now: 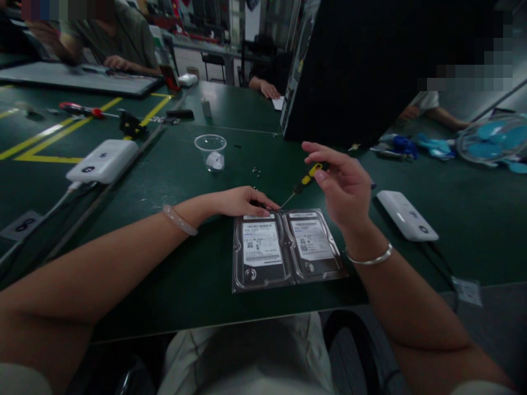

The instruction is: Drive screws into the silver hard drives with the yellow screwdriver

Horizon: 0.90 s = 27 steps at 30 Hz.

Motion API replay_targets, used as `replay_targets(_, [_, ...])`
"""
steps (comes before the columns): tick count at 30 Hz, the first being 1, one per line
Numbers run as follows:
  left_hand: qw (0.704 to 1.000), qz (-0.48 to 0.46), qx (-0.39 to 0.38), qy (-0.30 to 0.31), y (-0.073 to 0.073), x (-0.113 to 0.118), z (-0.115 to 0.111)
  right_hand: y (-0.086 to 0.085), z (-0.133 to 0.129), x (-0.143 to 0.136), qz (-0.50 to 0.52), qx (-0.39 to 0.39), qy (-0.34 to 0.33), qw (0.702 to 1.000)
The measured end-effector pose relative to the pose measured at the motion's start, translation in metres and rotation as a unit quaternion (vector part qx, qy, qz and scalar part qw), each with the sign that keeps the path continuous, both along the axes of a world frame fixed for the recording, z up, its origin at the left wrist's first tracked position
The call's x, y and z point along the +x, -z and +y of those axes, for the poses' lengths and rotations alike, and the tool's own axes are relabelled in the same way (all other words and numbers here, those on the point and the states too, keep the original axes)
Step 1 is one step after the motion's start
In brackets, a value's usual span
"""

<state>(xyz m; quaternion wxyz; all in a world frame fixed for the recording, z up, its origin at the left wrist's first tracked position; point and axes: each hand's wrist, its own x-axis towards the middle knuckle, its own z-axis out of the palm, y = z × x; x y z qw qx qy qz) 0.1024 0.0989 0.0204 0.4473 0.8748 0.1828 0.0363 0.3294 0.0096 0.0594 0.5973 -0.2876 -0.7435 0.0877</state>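
Note:
Two hard drives lie side by side, labels up, near the table's front edge: a left hard drive and a right hard drive. My left hand rests at the far edge of the left one, fingers stretched out beside the screwdriver tip. Between thumb and fingers my right hand holds a black and yellow screwdriver, tilted, its tip down at the drives' far edge where they meet. Any screw under the tip is too small to make out. Several small screws lie beyond my left hand.
A clear plastic cup with something white inside stands beyond my left hand. White power banks with cables lie on both sides. A large black case stands behind my right hand. A red screwdriver and a blue fan are farther off. Other people sit across the table.

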Motion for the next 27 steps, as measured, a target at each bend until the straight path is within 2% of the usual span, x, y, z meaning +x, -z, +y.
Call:
replay_targets(3, [1.0,0.001,-0.008,0.001,0.0006,0.0,0.0003,0.0003,0.0035,0.0006,-0.007,0.049,0.052,0.997])
replay_targets(6, [1.0,0.008,-0.009,0.001,-0.0004,0.0005,0.0,0.0001,0.0051,0.0002,0.009,0.059,0.051,0.997])
replay_targets(13, [1.0,0.01,0.006,-0.006,-0.0036,0.0012,-0.0024,0.0063,0.0027,-0.0001,0.013,-0.054,-0.045,0.997])
replay_targets(15, [1.0,0.007,0.002,-0.006,-0.0033,0.0011,-0.0024,0.0083,0.0025,-0.0005,0.01,-0.061,-0.044,0.997])
replay_targets(20, [1.0,-0.005,-0.012,0.009,0.0006,0.0006,0.0001,0.0096,0.0041,-0.0036,-0.006,0.014,0.034,0.999])
replay_targets(22, [1.0,-0.002,-0.011,0.01,0.0016,0.0003,0.0009,0.009,0.0044,-0.0041,-0.011,0.042,0.038,0.998])
replay_targets(27, [1.0,0.004,0.0,0.0,0.0007,0.0003,0.0004,0.0058,-0.001,-0.0039,-0.02,-0.021,-0.031,0.999])
